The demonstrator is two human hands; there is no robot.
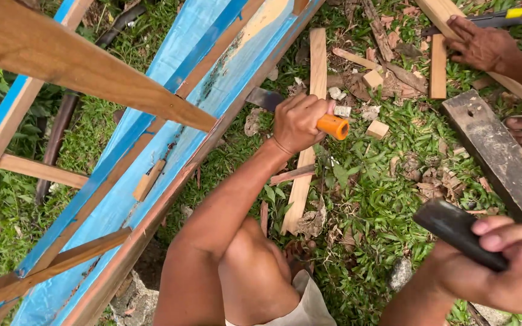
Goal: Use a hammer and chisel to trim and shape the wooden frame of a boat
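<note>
Left hand (299, 122) grips the orange-handled chisel (309, 115) against the blue boat plank (170, 145) – right hand (512, 265) clutches a dark hammer (457, 232) – strike squarely, I'd judge

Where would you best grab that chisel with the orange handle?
By the orange handle, as the left hand does, coming from above and wrapping the fingers round it. The handle is round and thick; the flat metal blade points at the blue boat's edge, so stay behind it.
</note>
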